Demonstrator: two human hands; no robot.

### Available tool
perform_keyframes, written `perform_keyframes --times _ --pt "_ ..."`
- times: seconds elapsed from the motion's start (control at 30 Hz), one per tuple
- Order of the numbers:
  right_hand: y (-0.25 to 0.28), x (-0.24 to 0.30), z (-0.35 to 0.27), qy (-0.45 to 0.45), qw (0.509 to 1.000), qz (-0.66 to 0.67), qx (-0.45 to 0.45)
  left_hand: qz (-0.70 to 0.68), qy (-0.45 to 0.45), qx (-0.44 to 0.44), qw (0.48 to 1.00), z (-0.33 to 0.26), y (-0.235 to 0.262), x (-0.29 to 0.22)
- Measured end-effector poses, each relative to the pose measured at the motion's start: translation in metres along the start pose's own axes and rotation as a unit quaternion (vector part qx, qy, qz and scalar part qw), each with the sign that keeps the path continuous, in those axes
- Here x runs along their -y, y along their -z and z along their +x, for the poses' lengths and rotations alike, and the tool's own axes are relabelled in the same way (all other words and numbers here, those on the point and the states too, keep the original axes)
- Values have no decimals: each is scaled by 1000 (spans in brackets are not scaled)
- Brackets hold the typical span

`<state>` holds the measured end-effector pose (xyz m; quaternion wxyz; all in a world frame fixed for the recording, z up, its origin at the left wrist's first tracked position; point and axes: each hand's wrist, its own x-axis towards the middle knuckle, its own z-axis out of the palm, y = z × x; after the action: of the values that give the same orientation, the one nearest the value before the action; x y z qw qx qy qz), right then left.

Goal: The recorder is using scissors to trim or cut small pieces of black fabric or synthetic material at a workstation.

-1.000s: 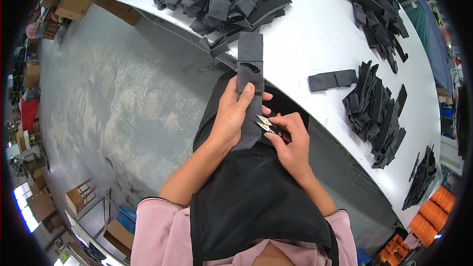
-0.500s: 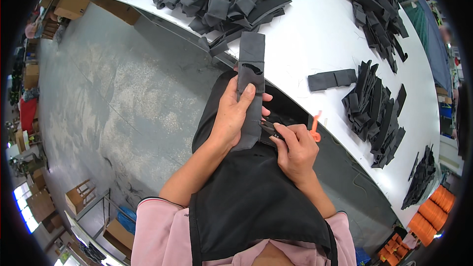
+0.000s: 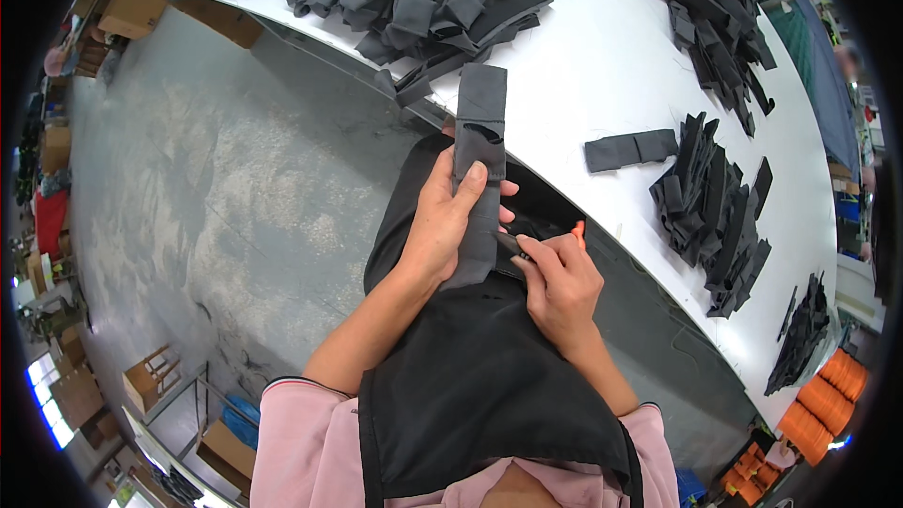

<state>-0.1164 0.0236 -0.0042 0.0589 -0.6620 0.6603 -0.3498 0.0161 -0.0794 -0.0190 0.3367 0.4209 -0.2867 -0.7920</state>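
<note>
My left hand is closed round a long dark grey fabric strip, with the thumb pressed on its front. The strip stands upright in view, its top end near the table edge. A cross seam and a gaping fold show above my thumb. In my right hand is a pair of scissors, dark blades pointing left at the strip's right edge. Part of an orange handle shows beyond my knuckles; my fingers hide the rest. I cannot tell whether the blade tips touch the fabric.
On the white table lie a large heap of dark strips and a second far-right pile. One single strip rests beside a nearer pile. Orange spools stand at right. Grey floor stretches left.
The orange scissor handle has swung in toward my right hand, and less of it shows. My left hand and the strip hold almost the same place.
</note>
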Motion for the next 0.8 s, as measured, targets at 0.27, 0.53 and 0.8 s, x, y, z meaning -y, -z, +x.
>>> perform_keyframes --times 0.27,0.53,0.8 --pt "1 5 3 -20 999 24 27 -10 9 1 1000 -1 3 0" --pt "-3 11 13 9 995 -1 102 -34 16 16 999 -1 2 1" --pt "-7 14 13 33 993 -14 108 -33 21 26 999 -2 4 2"
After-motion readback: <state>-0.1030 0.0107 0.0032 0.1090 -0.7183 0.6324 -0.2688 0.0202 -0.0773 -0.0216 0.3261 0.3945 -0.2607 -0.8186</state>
